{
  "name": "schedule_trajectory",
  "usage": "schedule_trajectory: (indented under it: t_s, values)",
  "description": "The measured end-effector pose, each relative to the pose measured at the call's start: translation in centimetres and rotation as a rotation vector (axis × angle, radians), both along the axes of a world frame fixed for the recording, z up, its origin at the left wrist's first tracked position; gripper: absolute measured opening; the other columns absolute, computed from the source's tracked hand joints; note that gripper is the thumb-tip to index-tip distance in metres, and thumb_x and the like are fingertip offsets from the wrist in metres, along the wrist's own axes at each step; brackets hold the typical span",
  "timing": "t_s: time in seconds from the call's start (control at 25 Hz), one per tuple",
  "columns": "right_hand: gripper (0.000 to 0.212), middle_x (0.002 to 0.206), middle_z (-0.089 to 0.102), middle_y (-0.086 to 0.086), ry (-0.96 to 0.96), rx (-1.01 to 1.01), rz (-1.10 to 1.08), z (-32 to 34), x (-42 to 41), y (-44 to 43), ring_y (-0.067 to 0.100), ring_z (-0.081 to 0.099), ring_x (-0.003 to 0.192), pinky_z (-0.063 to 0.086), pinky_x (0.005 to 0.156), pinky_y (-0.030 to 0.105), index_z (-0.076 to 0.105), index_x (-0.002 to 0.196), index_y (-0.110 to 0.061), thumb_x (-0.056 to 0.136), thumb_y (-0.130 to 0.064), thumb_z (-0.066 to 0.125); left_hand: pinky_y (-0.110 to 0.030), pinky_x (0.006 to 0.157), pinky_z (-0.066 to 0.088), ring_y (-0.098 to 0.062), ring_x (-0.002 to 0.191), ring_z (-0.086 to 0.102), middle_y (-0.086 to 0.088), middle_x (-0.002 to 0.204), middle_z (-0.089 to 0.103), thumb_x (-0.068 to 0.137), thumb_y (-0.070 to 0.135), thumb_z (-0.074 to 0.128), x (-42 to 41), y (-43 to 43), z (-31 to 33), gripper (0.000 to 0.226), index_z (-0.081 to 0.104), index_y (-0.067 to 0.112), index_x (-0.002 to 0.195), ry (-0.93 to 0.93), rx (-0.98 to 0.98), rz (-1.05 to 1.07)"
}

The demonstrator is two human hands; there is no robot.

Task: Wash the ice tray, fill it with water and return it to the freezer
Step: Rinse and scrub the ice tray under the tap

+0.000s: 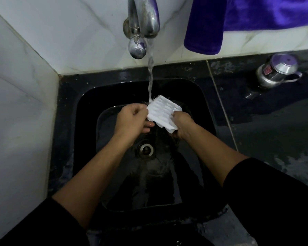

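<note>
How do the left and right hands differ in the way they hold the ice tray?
The left hand pinches the ice tray at its left edge, close to where the water stream lands; the right hand grips the near right end, away from it. The left hand's fingers show beneath the tray; the right hand's are mostly hidden. Both hold it over the sink.

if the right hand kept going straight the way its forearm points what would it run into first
The right hand grips the ice tray; pushed on toward the upper left, it would probably meet the water stream first, close by the left hand. Depth is unclear.
</note>
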State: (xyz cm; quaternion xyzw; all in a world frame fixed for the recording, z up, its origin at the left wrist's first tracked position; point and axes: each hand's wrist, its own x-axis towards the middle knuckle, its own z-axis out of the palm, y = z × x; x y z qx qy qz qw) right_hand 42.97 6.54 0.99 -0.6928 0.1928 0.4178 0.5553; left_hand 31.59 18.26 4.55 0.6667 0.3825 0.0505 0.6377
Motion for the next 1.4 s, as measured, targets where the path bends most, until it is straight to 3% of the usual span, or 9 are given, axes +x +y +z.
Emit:
schedule_trajectory:
  t_s: [0.12,0.36,0.56,0.68,0.84,1.04,1.12,1.24,1.4]
  values:
    - [0.017,0.083,0.059,0.006,0.041,0.025,-0.081,0.5,-0.2,-0.1,0.021,0.058,0.066,0.045,0.031,0.021,0.060,0.096,-0.009,0.107,-0.013,0.048,-0.029,0.051,0.058,-0.016,0.057,0.070,-0.012,0.084,0.074,0.104,0.014,0.052,0.8,1.2,-0.1,0.017,0.067,0.012,0.112,0.038,-0.034,-0.012]
    - [0.023,0.096,0.063,0.000,-0.053,0.004,0.038,0.6,-0.3,-0.8,0.012,0.063,0.076,0.056,0.054,0.024,0.061,0.111,-0.006,0.109,-0.027,0.051,-0.026,0.052,0.057,-0.019,0.082,0.071,-0.012,0.110,0.069,0.099,0.014,0.064,0.6,1.1,-1.3,0.024,0.059,0.019,0.122,0.045,0.020,-0.007]
    - [0.026,0.095,0.057,-0.009,-0.199,-0.053,0.161,1.0,-0.6,-1.9,0.008,0.056,0.078,0.044,0.058,0.028,0.056,0.114,-0.010,0.111,-0.034,0.045,-0.042,0.075,0.064,-0.024,0.098,0.073,-0.007,0.112,0.069,0.101,0.019,0.061,-0.1,0.0,-3.0,0.039,0.051,0.024,0.139,0.068,0.005,-0.003]
    - [0.031,0.102,0.059,-0.005,-0.309,-0.019,0.252,1.2,-1.6,-3.3,0.010,0.058,0.083,0.046,0.063,0.027,0.055,0.117,-0.009,0.111,-0.037,0.042,-0.041,0.087,0.060,-0.019,0.100,0.070,-0.003,0.112,0.068,0.106,0.027,0.056,0.8,-0.1,-3.8,0.040,0.047,0.023,0.145,0.059,0.030,0.030]
    - [0.035,0.110,0.062,0.001,-0.425,0.041,0.299,1.5,-1.8,-5.4,0.013,0.062,0.090,0.052,0.068,0.022,0.058,0.122,-0.004,0.111,-0.034,0.044,-0.037,0.088,0.059,-0.017,0.104,0.068,0.000,0.117,0.068,0.108,0.034,0.050,2.5,-1.2,-4.8,0.032,0.054,0.023,0.137,0.040,-0.085,0.145]
    - [0.031,0.097,0.062,-0.004,-0.520,0.097,0.429,1.4,-2.2,-7.1,0.010,0.060,0.080,0.051,0.061,0.018,0.058,0.109,-0.009,0.109,-0.038,0.047,-0.034,0.079,0.055,-0.020,0.097,0.066,-0.003,0.110,0.072,0.107,0.030,0.048,4.2,-0.8,-5.8,0.019,0.064,0.022,0.104,-0.040,-0.097,0.311]
    - [0.029,0.096,0.062,-0.004,-0.545,0.121,0.461,1.6,-2.2,-7.5,0.010,0.060,0.079,0.051,0.062,0.017,0.058,0.105,-0.011,0.108,-0.039,0.049,-0.025,0.076,0.054,-0.016,0.096,0.066,-0.003,0.110,0.073,0.109,0.027,0.048,4.1,-0.2,-5.5,0.019,0.066,0.020,0.106,-0.095,-0.104,0.337]
    - [0.024,0.093,0.064,-0.008,-0.567,0.127,0.573,1.7,-1.6,-7.7,0.003,0.062,0.076,0.051,0.064,0.019,0.059,0.104,-0.019,0.107,-0.041,0.050,-0.030,0.072,0.060,-0.021,0.091,0.070,-0.007,0.103,0.075,0.110,0.037,0.049,3.3,1.3,-4.5,0.035,0.069,0.008,0.113,-0.062,-0.186,0.266]
    - [0.018,0.089,0.063,-0.010,-0.561,0.154,0.770,2.2,-0.5,-7.1,0.001,0.061,0.073,0.050,0.063,0.019,0.061,0.103,-0.023,0.106,-0.039,0.054,-0.030,0.060,0.061,-0.016,0.084,0.074,-0.002,0.095,0.077,0.105,0.052,0.052,1.0,3.8,-2.2,0.042,0.072,0.015,0.107,0.123,-0.189,0.025]
